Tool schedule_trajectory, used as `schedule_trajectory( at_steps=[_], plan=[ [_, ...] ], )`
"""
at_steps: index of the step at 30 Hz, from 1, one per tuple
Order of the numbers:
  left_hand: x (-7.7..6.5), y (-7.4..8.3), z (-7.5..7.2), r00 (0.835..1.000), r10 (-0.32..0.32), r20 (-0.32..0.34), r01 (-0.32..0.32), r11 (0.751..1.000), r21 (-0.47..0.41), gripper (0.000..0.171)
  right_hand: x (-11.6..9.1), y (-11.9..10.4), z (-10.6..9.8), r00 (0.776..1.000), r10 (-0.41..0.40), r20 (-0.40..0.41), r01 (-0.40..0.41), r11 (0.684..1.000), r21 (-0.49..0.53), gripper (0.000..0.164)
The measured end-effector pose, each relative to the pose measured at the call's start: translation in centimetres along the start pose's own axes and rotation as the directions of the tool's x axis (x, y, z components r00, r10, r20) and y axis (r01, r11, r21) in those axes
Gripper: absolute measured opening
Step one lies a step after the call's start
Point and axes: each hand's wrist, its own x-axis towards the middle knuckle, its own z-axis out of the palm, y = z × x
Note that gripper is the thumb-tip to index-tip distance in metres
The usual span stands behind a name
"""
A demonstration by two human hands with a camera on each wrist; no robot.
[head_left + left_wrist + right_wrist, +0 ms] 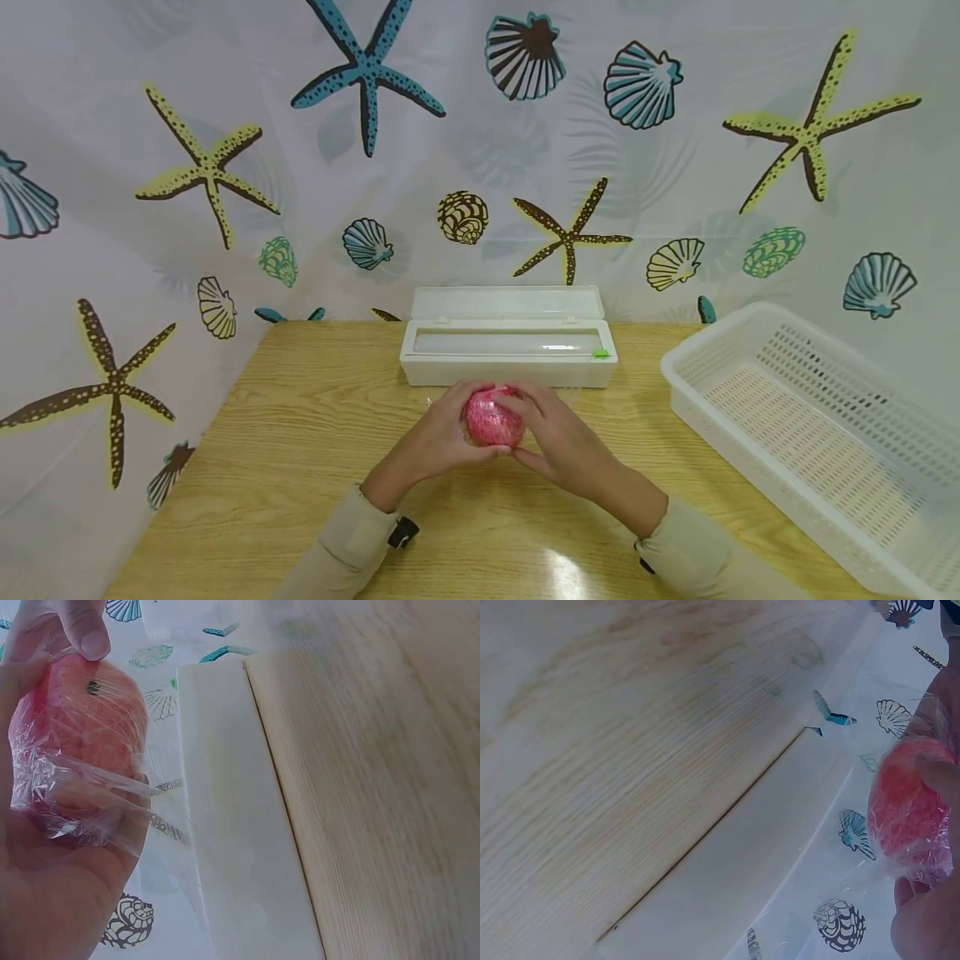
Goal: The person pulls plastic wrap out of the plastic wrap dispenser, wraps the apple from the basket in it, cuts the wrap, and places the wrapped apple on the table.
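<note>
A red apple (493,421) wrapped in clear cling film (37,780) is between both hands in the head view. My left hand (442,433) curls round its left side, its thumb at the front; in the left wrist view the apple rests against the palm, with bunched film around its lower part. My right hand (566,442) holds the other side, fingers over the top and thumb low at the front. Loose film spreads out beside the apple in both wrist views. Just behind the hands stands a white cling film dispenser (510,372), its lid raised and the roll showing.
A white perforated plastic basket (678,387) stands at the right on the wooden table (300,467). A green slide cutter (601,354) sits at the right end of the dispenser. A curtain (465,133) printed with shells and starfish hangs behind the table and along its left side.
</note>
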Motion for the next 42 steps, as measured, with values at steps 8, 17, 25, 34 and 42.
schedule_trajectory(
  at_steps=[8,17,25,34,42],
  plan=[
    [-0.1,0.0,0.1,0.999,-0.053,0.006,0.053,0.998,-0.019,0.085,0.0,0.1,0.0,1.0,0.002,-0.002,-0.002,1.0,-0.009,0.079],
    [-0.3,0.2,0.3,0.995,-0.097,0.003,0.097,0.993,-0.068,0.087,-0.1,0.3,-0.1,0.999,0.053,0.002,-0.053,0.997,0.047,0.078],
    [-0.2,0.1,0.5,0.994,-0.113,0.014,0.114,0.988,-0.1,0.076,-0.4,0.4,-0.1,0.997,0.074,0.018,-0.076,0.992,0.096,0.075],
    [-0.3,1.7,-0.2,0.989,-0.144,0.039,0.147,0.98,-0.131,0.07,-0.2,0.4,-0.4,0.995,0.096,0.011,-0.096,0.99,0.103,0.076],
    [-0.7,2.5,-0.3,0.983,-0.163,0.085,0.179,0.958,-0.226,0.079,-0.2,0.5,-0.2,0.993,0.119,-0.001,-0.118,0.987,0.107,0.077]
  ],
)
